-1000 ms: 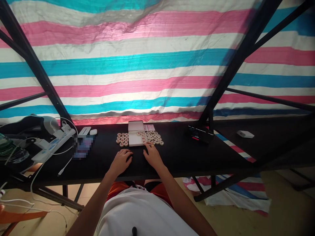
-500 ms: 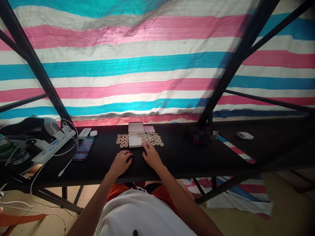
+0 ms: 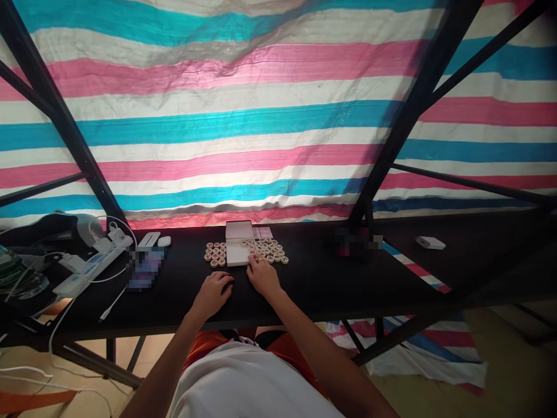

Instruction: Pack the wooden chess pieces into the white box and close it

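Black desk (image 3: 313, 278) beneath it, the right hand (image 3: 263, 276), nearer than the loosely open left hand (image 3: 212, 292), has fingertips at the near right corner of the white box (image 3: 235, 253), grip indeterminable, the opened box extending lengthwise ahead-left, round pieces (image 3: 273, 251) ahead-right.

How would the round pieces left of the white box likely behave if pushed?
The round pieces lie flat, markings up, so they'd probably slide rather than roll. Set close together, one pushed may nudge its neighbours. Being small, each is likely light.
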{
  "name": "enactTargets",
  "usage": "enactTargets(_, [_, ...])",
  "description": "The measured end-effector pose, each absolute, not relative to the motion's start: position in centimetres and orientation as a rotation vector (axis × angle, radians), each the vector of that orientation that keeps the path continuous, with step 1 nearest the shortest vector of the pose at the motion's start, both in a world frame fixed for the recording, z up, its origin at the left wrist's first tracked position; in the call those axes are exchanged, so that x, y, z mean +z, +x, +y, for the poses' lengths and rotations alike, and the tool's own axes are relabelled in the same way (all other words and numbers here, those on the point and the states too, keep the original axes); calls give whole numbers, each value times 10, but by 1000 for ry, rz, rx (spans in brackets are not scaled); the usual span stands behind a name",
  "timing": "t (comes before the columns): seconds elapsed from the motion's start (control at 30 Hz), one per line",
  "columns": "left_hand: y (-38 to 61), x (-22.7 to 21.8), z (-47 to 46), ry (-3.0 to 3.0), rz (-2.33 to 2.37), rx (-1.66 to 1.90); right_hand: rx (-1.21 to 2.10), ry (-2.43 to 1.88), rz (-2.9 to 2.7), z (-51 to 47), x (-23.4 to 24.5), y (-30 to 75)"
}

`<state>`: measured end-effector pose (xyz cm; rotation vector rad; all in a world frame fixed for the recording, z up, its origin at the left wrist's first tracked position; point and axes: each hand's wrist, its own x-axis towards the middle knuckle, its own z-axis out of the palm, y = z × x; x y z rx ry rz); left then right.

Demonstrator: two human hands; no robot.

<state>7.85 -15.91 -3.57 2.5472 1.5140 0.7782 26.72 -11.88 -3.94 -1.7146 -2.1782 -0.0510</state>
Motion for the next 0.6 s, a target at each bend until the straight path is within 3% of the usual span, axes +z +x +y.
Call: enactTargets(0.6, [80, -34, -160, 2545, 1526, 731, -178, -1803, -2262, -121, -38, 265])
